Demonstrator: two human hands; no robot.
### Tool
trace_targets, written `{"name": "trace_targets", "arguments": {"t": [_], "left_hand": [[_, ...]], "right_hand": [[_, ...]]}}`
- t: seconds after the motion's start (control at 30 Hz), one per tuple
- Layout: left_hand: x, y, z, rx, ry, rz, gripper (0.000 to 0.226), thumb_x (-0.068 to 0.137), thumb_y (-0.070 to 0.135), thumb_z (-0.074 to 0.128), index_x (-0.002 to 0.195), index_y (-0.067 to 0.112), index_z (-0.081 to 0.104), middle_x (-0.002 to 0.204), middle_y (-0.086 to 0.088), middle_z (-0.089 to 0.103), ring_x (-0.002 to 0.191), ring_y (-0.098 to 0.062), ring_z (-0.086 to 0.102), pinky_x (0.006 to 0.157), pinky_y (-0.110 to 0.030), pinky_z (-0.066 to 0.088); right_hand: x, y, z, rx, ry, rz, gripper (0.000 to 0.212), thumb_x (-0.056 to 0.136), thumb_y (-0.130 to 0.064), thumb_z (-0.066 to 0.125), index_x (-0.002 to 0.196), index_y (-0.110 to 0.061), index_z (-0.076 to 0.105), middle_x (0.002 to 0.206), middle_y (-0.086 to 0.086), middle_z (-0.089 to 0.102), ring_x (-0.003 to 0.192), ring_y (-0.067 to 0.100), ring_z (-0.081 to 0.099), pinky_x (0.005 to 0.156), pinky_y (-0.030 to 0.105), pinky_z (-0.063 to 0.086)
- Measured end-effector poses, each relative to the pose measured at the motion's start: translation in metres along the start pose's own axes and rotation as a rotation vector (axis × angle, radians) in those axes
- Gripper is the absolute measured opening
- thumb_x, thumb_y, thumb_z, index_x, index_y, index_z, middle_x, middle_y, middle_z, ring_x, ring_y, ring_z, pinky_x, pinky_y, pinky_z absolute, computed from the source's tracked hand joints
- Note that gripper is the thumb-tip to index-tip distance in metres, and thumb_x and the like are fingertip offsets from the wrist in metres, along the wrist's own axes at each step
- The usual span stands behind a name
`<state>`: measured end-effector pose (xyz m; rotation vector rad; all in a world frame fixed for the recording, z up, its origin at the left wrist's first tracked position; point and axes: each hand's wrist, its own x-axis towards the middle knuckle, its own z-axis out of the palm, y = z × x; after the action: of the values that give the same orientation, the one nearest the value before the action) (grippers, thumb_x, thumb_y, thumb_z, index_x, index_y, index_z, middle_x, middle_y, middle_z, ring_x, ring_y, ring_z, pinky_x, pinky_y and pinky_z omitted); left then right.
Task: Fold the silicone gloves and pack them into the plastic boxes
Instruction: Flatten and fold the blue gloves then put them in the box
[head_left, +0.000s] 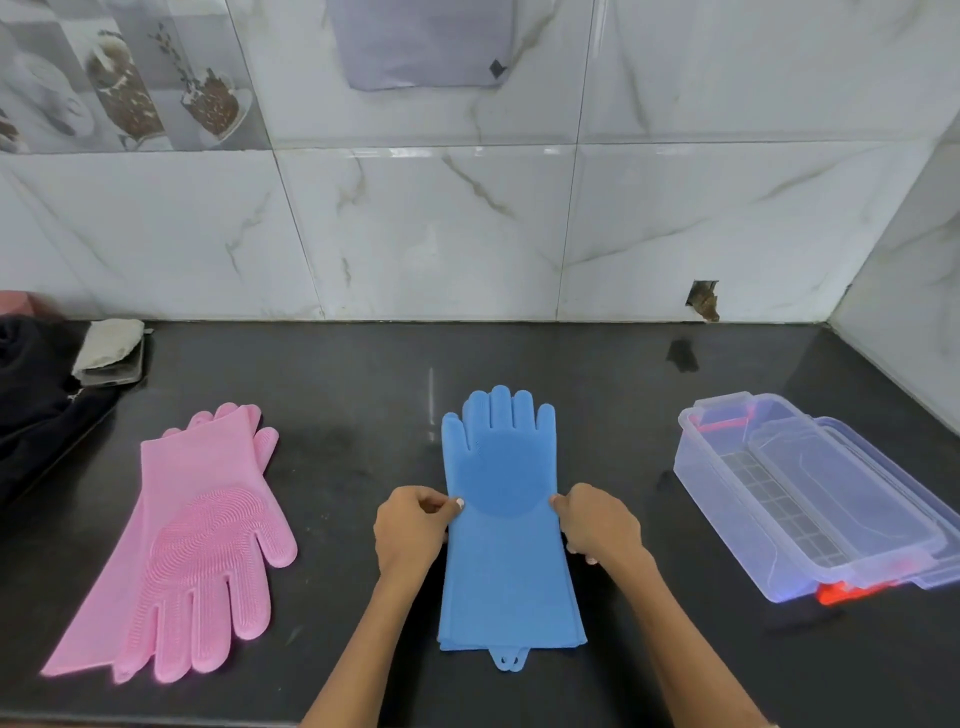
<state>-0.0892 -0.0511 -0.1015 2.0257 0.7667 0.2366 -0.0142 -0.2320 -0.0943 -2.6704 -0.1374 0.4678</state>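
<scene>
Blue silicone gloves (506, 551) lie stacked flat in the middle of the black counter (353, 395), fingers pointing to the wall. My left hand (413, 525) pinches their left edge near the wrist, and my right hand (600, 525) pinches the right edge at the same height. A pair of pink silicone gloves (197, 540) lies to the left, one with fingers towards me, one with fingers away. Clear plastic boxes (810, 493) with red clips stand stacked on the right, a clear lid resting across the top.
A dark cloth or bag (36, 395) and a folded grey rag (109, 351) sit at the far left. Marble-patterned tiled walls (467, 234) close the counter at the back and right. The counter's front edge runs just below my forearms.
</scene>
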Motion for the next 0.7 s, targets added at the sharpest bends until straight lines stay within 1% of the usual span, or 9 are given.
{"name": "trace_targets", "arguments": {"t": [0.07,0.17,0.23,0.27,0.37,0.47,0.53,0.6,0.7], "left_hand": [[-0.005,0.002,0.003,-0.019,-0.020,-0.006,0.013,0.080,0.029,0.074,0.071,0.021,0.073,0.067,0.008,0.071,0.056,-0.009,0.067,0.062,-0.030,0.059],[-0.008,0.003,0.005,-0.036,-0.021,-0.001,0.015,0.081,0.029,0.073,0.066,0.024,0.070,0.067,0.009,0.071,0.057,-0.011,0.068,0.065,-0.033,0.060],[-0.007,0.004,0.005,-0.053,-0.042,-0.008,0.014,0.082,0.029,0.072,0.068,0.024,0.072,0.068,0.008,0.071,0.059,-0.013,0.069,0.068,-0.034,0.061],[-0.006,0.003,0.004,-0.062,-0.056,-0.019,0.012,0.083,0.028,0.071,0.074,0.022,0.074,0.069,0.007,0.072,0.061,-0.013,0.070,0.070,-0.034,0.061],[-0.004,0.000,0.004,-0.067,-0.068,-0.045,0.013,0.086,0.023,0.068,0.090,0.014,0.076,0.074,0.005,0.071,0.067,-0.012,0.070,0.075,-0.035,0.060],[-0.004,0.000,0.004,-0.066,-0.047,-0.041,0.013,0.084,0.026,0.070,0.087,0.015,0.076,0.072,0.006,0.071,0.065,-0.012,0.069,0.071,-0.032,0.060],[-0.006,0.003,0.005,-0.047,-0.036,-0.025,0.013,0.083,0.027,0.071,0.082,0.016,0.076,0.070,0.005,0.071,0.064,-0.013,0.069,0.068,-0.031,0.059],[-0.006,0.004,0.006,-0.006,-0.012,0.000,0.013,0.085,0.023,0.068,0.076,0.016,0.075,0.070,0.000,0.072,0.064,-0.015,0.069,0.068,-0.032,0.059],[-0.006,0.006,0.007,0.025,0.011,0.021,0.018,0.088,0.018,0.064,0.073,0.014,0.072,0.072,-0.005,0.073,0.064,-0.018,0.069,0.069,-0.034,0.059]], "right_hand": [[-0.005,0.008,-0.002,0.073,0.029,0.010,0.027,0.095,-0.030,0.043,0.076,-0.012,0.049,0.074,0.003,0.060,0.063,0.021,0.053,0.063,0.029,0.042],[-0.007,0.012,-0.004,0.143,0.090,-0.057,0.017,0.093,-0.026,0.051,0.083,-0.013,0.053,0.080,0.003,0.064,0.068,0.020,0.056,0.061,0.029,0.042],[-0.005,0.014,-0.003,0.153,0.128,-0.091,0.015,0.093,-0.024,0.050,0.083,-0.013,0.052,0.079,0.002,0.062,0.067,0.017,0.052,0.056,0.027,0.038],[-0.003,0.015,-0.002,0.167,0.150,-0.093,0.016,0.093,-0.024,0.050,0.081,-0.014,0.051,0.076,0.001,0.060,0.065,0.016,0.050,0.055,0.027,0.038],[0.001,0.019,-0.002,0.264,0.175,-0.071,0.019,0.093,-0.028,0.054,0.081,-0.013,0.055,0.073,0.000,0.062,0.067,0.020,0.059,0.061,0.034,0.050],[0.002,0.022,-0.001,0.342,0.142,-0.054,0.019,0.090,-0.031,0.060,0.083,-0.014,0.060,0.077,0.004,0.069,0.071,0.022,0.068,0.066,0.038,0.058],[0.003,0.022,0.002,0.308,0.152,-0.063,0.021,0.089,-0.035,0.060,0.081,-0.016,0.060,0.075,0.001,0.068,0.070,0.019,0.067,0.064,0.033,0.055],[0.005,0.022,0.006,0.274,0.180,-0.069,0.023,0.089,-0.039,0.059,0.078,-0.019,0.060,0.069,-0.004,0.064,0.066,0.014,0.062,0.060,0.028,0.049],[0.007,0.022,0.010,0.270,0.194,-0.053,0.023,0.089,-0.040,0.059,0.076,-0.020,0.059,0.065,-0.009,0.059,0.062,0.010,0.057,0.059,0.025,0.045]]}}
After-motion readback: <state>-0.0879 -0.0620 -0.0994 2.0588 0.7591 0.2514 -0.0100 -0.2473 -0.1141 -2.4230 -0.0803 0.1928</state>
